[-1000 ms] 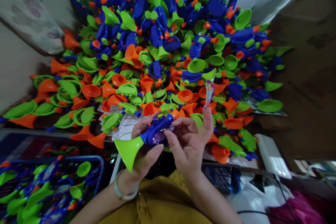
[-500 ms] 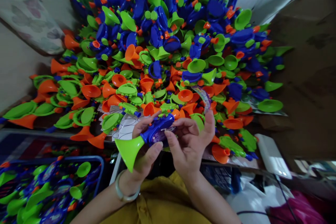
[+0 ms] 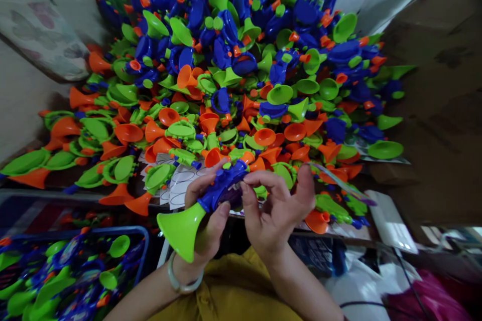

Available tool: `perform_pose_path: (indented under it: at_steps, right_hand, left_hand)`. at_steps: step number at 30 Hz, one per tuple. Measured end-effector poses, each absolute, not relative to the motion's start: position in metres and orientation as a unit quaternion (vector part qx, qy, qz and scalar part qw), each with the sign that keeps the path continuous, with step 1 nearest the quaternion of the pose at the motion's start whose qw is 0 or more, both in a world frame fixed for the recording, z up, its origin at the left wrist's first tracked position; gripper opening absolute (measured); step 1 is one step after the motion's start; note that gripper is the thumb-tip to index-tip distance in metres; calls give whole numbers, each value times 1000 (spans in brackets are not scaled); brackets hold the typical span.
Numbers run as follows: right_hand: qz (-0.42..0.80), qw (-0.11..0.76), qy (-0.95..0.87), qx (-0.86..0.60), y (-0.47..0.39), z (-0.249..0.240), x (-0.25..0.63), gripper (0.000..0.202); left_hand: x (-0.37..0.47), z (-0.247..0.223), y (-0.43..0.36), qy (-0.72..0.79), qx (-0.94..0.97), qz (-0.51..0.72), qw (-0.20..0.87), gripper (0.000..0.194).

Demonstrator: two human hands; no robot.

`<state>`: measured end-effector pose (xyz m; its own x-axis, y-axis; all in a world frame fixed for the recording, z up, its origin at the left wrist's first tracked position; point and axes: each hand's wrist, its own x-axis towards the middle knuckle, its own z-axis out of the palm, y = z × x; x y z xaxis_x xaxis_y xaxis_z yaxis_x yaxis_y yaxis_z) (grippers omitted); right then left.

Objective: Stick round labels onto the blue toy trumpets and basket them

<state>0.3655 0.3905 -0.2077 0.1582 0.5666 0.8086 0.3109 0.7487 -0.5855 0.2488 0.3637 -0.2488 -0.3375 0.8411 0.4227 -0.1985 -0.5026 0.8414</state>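
Observation:
My left hand (image 3: 209,220) is closed around a toy trumpet (image 3: 224,185) with a blue body and a flared lime-green bell, which points down and to the left. A shiny purple label covers part of its round side. The thumb and forefinger of my right hand (image 3: 276,205) are pinched together at the edge of that labelled side. Whether a small piece is between them is hard to make out. From a raised outer fingertip of the same hand, a thin, glossy, coloured strip (image 3: 342,184) like a sticker stretches to the right.
A big heap of toy trumpets (image 3: 222,60), blue-green and green-orange, covers the table ahead. White sheets with printed ovals (image 3: 184,188) lie under its front edge. A blue basket (image 3: 141,241) of labelled trumpets stands lower left. On the right are a white box-shaped object (image 3: 391,220) and cardboard (image 3: 437,110).
The glossy strip has swung from upright above my right fingers to lying out rightward. The trumpet has tipped slightly, its bell moving left and down. My right hand has shifted slightly right.

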Motion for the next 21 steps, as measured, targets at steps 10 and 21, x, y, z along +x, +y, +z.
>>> perform_pose_path:
  at_steps: [10,21]
  right_hand:
    - [247,657,-609,-370,388,-192,371,95]
    - [338,638,-582,-374,395,-193,375,95]
  left_hand:
    - [248,-252,370,351,479,741,314,38]
    - [245,-248,366,337,468,740,347,37]
